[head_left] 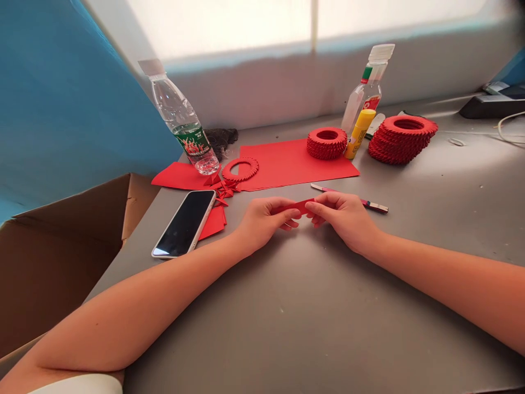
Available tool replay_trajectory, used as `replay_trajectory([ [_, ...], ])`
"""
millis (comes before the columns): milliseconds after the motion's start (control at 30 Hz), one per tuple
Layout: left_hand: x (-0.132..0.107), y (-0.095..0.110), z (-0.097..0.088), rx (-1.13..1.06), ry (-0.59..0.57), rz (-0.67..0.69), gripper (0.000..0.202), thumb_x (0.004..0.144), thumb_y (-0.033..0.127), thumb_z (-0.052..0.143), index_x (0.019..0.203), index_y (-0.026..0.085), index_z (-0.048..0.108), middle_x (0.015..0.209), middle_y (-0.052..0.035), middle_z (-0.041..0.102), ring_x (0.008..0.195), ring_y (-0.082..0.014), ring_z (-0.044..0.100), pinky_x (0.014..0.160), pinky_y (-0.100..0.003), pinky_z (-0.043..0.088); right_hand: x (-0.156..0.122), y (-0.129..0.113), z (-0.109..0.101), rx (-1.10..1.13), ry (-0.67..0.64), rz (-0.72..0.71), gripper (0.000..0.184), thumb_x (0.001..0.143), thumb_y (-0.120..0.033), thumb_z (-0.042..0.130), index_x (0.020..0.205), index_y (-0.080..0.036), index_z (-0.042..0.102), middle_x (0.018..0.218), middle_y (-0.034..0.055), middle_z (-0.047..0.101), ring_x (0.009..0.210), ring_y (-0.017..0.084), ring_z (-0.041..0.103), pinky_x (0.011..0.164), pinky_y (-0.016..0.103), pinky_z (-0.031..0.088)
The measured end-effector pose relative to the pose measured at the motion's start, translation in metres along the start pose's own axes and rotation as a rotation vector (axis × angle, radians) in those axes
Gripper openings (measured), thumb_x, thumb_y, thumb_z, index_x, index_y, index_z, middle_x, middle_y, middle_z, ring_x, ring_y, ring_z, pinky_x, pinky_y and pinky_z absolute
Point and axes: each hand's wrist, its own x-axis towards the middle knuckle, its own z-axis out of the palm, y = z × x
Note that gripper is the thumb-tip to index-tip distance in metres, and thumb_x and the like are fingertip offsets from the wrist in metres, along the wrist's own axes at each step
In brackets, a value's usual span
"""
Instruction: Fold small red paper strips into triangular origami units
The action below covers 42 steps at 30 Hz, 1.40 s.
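Observation:
Between my two hands a small strip of red paper [302, 207] is pinched, held just above the grey table. My left hand [268, 219] grips its left end between thumb and fingers. On the opposite end, the thumb and forefinger of my right hand [342, 219] are closed. Part of the paper is hidden by the fingers, so its folds cannot be made out. Behind my right hand lies a slim utility knife [377, 207], partly covered. Several small folded red paper pieces [225, 190] lie to the left, beside a red paper ring [240, 169].
A phone [184, 224] lies left, near an open cardboard box [61, 246]. Behind are a water bottle [184, 120], red paper sheets [283, 164], two stacks of red rings [327, 143] [402, 139], a yellow glue stick [360, 133] and a clear bottle [375, 76].

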Motion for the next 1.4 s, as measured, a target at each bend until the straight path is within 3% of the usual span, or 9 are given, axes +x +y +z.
replay_trajectory([
  [533,-0.0002,0.0037,0.0014,0.008,0.007,-0.005,0.027,0.073,0.032,0.064,0.092,0.014,0.067,0.080,-0.0039,0.068,0.067,-0.0140,0.064,0.065,-0.026,0.053,0.0010,0.0019,-0.0010,0.008,-0.015,0.001,0.027,0.071,-0.044,0.061,0.073,-0.017,0.062,0.075,0.0026,0.063,0.060,0.012,0.056,0.058,0.027,0.046],
  [900,-0.0015,0.0033,0.0008,0.093,-0.001,0.028,0.027,0.074,0.028,0.062,0.096,0.013,0.067,0.077,-0.0040,0.069,0.066,-0.0133,0.063,0.066,-0.026,0.053,0.0028,0.0001,-0.0051,-0.156,-0.211,0.021,0.030,0.072,-0.045,0.059,0.077,-0.015,0.064,0.065,0.0016,0.060,0.061,0.012,0.053,0.052,0.024,0.039],
  [1200,0.0006,0.0007,-0.0012,0.097,0.018,0.040,0.033,0.072,0.031,0.064,0.100,0.014,0.065,0.078,-0.0043,0.069,0.064,-0.0137,0.064,0.067,-0.028,0.053,0.0002,-0.0059,0.0008,-0.075,-0.131,0.073,0.027,0.071,-0.041,0.062,0.063,-0.015,0.058,0.057,-0.0007,0.056,0.053,0.010,0.050,0.050,0.023,0.039],
  [1400,0.0003,0.0005,-0.0033,0.163,-0.026,0.102,0.048,0.073,0.028,0.063,0.119,0.021,0.052,0.076,-0.0015,0.066,0.070,-0.0132,0.062,0.071,-0.027,0.050,-0.0009,-0.0039,0.0001,-0.117,-0.139,0.075,0.029,0.072,-0.043,0.060,0.064,-0.015,0.059,0.057,-0.0002,0.054,0.053,0.010,0.048,0.049,0.023,0.037],
])
